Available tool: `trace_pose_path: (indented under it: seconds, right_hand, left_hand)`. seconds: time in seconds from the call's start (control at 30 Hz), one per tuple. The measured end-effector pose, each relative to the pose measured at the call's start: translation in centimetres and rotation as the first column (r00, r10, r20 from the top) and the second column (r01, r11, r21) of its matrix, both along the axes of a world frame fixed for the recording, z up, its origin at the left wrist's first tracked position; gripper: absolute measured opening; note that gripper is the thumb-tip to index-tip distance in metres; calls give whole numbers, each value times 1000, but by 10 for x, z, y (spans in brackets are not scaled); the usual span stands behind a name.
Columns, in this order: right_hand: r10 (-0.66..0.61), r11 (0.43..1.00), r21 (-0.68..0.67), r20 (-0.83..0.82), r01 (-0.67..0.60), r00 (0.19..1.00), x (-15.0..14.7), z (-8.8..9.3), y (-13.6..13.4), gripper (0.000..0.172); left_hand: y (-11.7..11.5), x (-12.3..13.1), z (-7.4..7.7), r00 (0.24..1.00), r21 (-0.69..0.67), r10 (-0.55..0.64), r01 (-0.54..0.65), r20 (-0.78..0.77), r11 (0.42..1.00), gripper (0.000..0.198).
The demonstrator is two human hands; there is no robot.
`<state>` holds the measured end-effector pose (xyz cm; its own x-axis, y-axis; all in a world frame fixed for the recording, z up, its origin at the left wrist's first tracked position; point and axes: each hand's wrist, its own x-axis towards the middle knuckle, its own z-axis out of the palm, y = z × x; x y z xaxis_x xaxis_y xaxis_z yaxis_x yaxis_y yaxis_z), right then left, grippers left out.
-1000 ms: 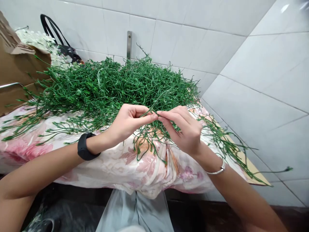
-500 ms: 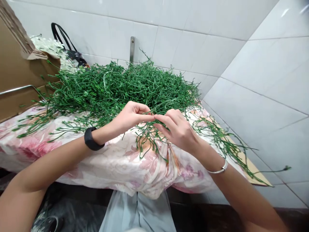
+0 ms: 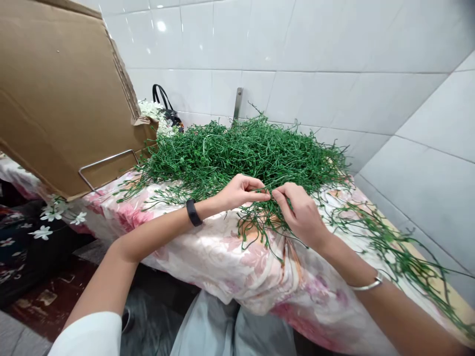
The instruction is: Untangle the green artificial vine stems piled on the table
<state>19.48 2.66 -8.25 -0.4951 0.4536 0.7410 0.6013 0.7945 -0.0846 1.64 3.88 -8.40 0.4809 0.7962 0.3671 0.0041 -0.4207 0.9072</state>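
Observation:
A big tangled heap of thin green plastic-looking stems lies on a table covered with a floral cloth. My left hand, a black band on its wrist, is in front of the heap with thumb and fingers pinched on a green stem. Just to its right, my right hand has its thumb and forefinger pressed together, the tips close to those of the left. What the right fingers hold is too small to make out. Below both hands a smaller bunch of green stems spreads over the cloth.
A large cardboard box with a metal wire handle stands at the left. White flowers and a dark bag are behind it. More loose stems lie at the right edge, beside the tiled wall.
The view has swung left, so the scene sits further right and lower. My right thumb and forefinger, apart before, are now pinched, and a small gap separates the two hands' fingertips.

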Motion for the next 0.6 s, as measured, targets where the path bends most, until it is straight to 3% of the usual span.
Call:
trace_pose_path:
  seconds: [0.07, 0.1, 0.17, 0.23, 0.27, 0.3, 0.33, 0.4, 0.47, 0.5, 0.6]
  right_hand:
    - [-24, 966, -259, -135, -12, 991, -3, -1, -2, 23]
    - [-41, 912, -407, -219, -54, 975, -4, 0, -3, 27]
    - [-73, 713, -665, -384, -221, 921, -5, 1, -5, 34]
    - [-105, 461, -789, -504, -407, 858, -4, 2, -5, 35]
    - [-120, 367, -807, -535, -463, 836, -4, 3, -6, 35]
    - [-132, 333, -810, -547, -482, 827, -3, 3, -6, 34]
    - [-139, 366, -806, -542, -466, 829, -2, 3, -7, 34]
    - [-131, 563, -757, -477, -331, 869, -1, 3, -9, 33]
    - [-113, 770, -623, -341, -135, 933, 0, 2, -12, 29]
    - [-104, 847, -528, -265, -54, 959, 0, 1, -13, 27]
    - [-33, 981, -192, -82, 16, 996, 0, 0, -15, 21]
  left_hand:
    - [2, 0, -2, 999, 17, 31, -31, 11, 999, 29]
    - [2, 1, -3, 999, 24, 47, -47, 12, 999, 29]
    - [0, 2, -4, 997, 31, 75, -75, 6, 997, 28]
    - [-2, 4, -4, 995, 40, 104, -103, -6, 994, 28]
    - [-3, 6, -4, 993, 43, 122, -121, -10, 992, 28]
    - [-5, 7, -4, 990, 41, 140, -140, -11, 989, 28]
    - [-5, 9, -5, 988, 29, 154, -154, -7, 988, 27]
    - [-6, 11, -4, 986, -34, 165, -164, 24, 986, 26]
    - [-6, 11, -3, 983, -124, 168, -158, 76, 980, 24]
    - [-5, 11, -2, 979, -168, 172, -153, 106, 974, 23]
    - [-1, 7, 0, 970, -255, 173, -126, 169, 959, 20]
